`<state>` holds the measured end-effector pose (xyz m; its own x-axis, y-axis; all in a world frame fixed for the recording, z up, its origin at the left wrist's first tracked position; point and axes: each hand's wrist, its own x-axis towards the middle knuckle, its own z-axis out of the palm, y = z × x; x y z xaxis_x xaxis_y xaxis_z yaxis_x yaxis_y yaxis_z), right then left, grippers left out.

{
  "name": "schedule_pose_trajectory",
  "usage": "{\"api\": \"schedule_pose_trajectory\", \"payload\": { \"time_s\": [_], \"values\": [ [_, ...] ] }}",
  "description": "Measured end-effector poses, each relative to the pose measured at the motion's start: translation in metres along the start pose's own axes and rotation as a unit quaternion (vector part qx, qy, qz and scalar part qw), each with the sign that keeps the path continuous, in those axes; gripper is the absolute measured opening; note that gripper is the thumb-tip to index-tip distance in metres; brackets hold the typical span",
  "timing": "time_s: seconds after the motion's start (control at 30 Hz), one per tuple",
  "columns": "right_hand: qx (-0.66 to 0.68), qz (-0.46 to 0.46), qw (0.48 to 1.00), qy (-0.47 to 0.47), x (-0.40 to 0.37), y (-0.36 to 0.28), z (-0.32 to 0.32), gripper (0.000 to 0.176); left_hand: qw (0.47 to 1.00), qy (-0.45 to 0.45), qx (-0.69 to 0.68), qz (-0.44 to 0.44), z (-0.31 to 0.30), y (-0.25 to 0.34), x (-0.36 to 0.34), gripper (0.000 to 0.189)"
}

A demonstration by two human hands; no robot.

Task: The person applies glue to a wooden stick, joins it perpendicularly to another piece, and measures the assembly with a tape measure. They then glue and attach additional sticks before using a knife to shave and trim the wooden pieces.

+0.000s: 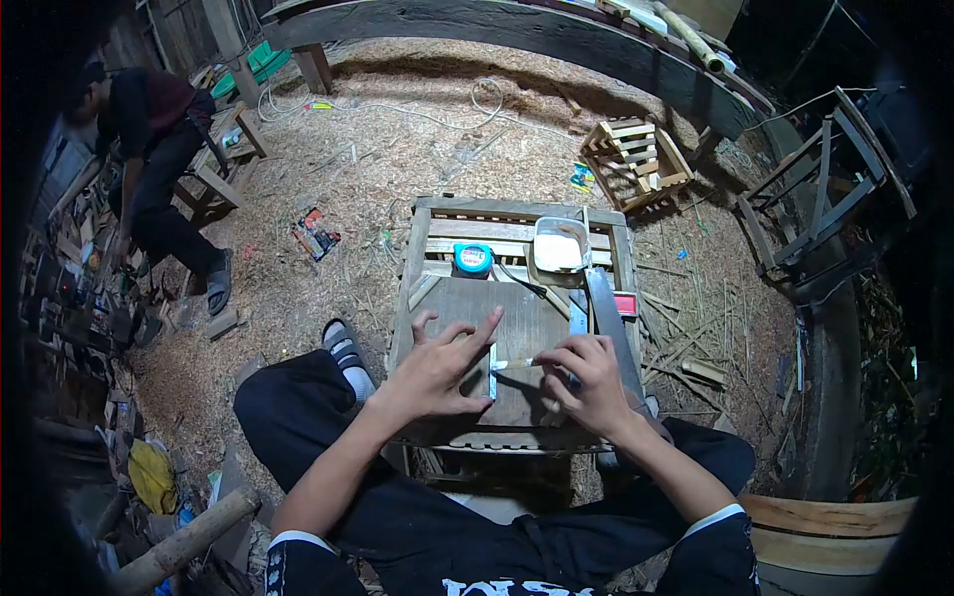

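Observation:
A low slatted wooden table (422,233) stands before me, with a dark flat board (517,308) on it. My left hand (442,368) is over the board's left part, fingers spread, the thumb beside the lower end of a thin pale strip (493,375). My right hand (584,377) is closed in a pinch on a thin stick with a pale end (515,365), whose tip meets or nearly meets the strip. A blue tape measure (473,259), a clear tub of white material (560,246) and a long grey metal blade (610,323) lie around the board.
A red-edged small box (625,304) sits at the table's right. Wood shavings cover the floor (427,149). A wooden crate (636,164) lies beyond, and a wooden chair frame (820,199) stands at right. Another person (159,149) bends down at left. A heavy beam (477,30) crosses the back.

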<state>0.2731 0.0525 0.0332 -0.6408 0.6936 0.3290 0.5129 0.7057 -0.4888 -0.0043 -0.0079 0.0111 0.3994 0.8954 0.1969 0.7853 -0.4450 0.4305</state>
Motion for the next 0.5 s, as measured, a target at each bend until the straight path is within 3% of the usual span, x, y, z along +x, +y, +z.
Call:
{"api": "schedule_pose_trajectory", "payload": {
  "time_s": [0.5],
  "values": [
    [0.002, -0.004, 1.0, 0.005, 0.0002, 0.0012, 0.0054, 0.03, 1.0, -0.007, -0.026, -0.003, 0.002, -0.0021, -0.0011, 0.129]
  ]
}}
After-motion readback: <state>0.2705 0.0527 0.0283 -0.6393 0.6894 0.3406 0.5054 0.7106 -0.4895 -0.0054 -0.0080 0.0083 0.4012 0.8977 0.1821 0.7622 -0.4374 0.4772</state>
